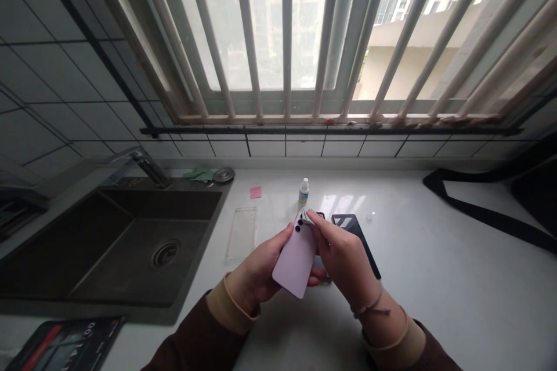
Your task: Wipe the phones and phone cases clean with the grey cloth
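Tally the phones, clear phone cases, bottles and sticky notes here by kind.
Phones: 2 (lilac phone in the left hand, dark phone on the counter)
Clear phone cases: 1
Small bottles: 1
Pink sticky notes: 1
Total: 5

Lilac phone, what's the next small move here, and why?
Probably wipe across the camera lenses once: the right hand pinches the cloth right beside them on the lilac phone, and the left hand grips the phone steady, its back facing up.
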A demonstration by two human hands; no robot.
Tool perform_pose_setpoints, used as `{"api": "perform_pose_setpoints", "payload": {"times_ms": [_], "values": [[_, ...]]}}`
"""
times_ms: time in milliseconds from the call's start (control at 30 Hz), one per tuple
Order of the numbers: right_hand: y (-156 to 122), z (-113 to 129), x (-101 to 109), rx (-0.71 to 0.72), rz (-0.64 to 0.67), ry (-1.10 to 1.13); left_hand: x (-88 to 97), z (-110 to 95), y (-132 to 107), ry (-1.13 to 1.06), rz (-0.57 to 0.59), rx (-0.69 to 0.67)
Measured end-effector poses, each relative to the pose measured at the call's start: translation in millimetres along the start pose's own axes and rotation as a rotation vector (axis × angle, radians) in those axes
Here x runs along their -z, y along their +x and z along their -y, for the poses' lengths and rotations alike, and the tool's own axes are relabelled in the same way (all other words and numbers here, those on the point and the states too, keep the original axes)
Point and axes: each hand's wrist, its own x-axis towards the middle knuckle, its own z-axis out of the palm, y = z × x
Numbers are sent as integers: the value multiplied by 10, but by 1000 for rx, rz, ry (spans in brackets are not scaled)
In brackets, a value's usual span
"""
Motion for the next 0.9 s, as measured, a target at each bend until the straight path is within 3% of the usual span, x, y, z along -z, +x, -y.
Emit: {"api": "perform_pose_setpoints", "payload": {"times_ms": [200,400,567,800,900], "values": [[-7,10,-67,197,117,-18,36,-5,82,-33,-51,-23],[-29,95,-49,328,241,56,64,-33,170,-232,-207,-122],[-52,213,-23,411,274,150,89,-82,146,-193,-279,-132],[-53,387,38,477,260,266,90,-172,92,-225,-367,-191],[-51,449,99,396,275,406,92,-203,94,-243,-401,-243]]}}
